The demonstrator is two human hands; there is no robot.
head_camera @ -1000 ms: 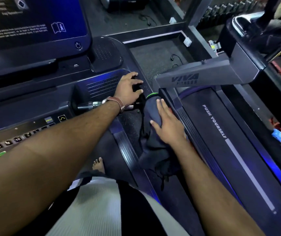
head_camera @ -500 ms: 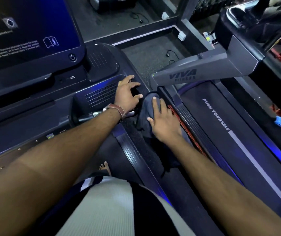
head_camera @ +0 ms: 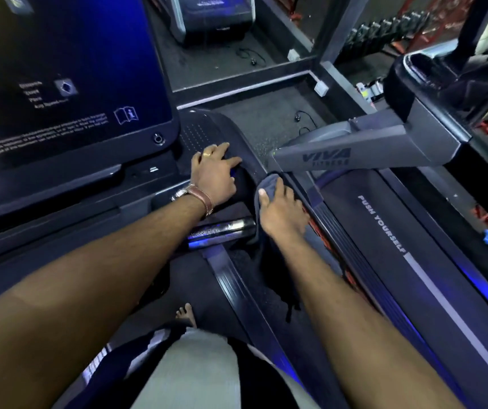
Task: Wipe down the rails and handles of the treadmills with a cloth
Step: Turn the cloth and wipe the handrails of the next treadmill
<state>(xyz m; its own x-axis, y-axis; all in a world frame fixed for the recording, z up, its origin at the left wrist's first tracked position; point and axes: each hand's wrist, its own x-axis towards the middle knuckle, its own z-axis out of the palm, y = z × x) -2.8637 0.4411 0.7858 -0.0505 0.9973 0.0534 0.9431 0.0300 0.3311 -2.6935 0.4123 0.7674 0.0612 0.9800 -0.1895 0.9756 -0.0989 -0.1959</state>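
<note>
My right hand [head_camera: 281, 211] presses a dark cloth [head_camera: 269, 184] onto the right handrail of the treadmill I stand on, just below the console's corner. The cloth's loose end [head_camera: 275, 270] hangs down beside the rail, and the rail itself is hidden under cloth and hand. My left hand [head_camera: 214, 175], with a ring and a brown wrist strap, lies flat with fingers spread on the console's right end [head_camera: 198, 134]. A chrome handle grip [head_camera: 222, 230] juts out between my two wrists.
The big console screen [head_camera: 59, 84] fills the upper left. The neighbouring treadmill's grey VIVA arm [head_camera: 355, 149] reaches in close above my right hand; its belt [head_camera: 384, 225] runs along the right. A side foot rail [head_camera: 236, 278] and my bare foot [head_camera: 186, 314] lie below.
My right hand has slid the cloth forward along the rail toward the console. My left hand has shifted further up the console end, and the chrome grip now shows fully.
</note>
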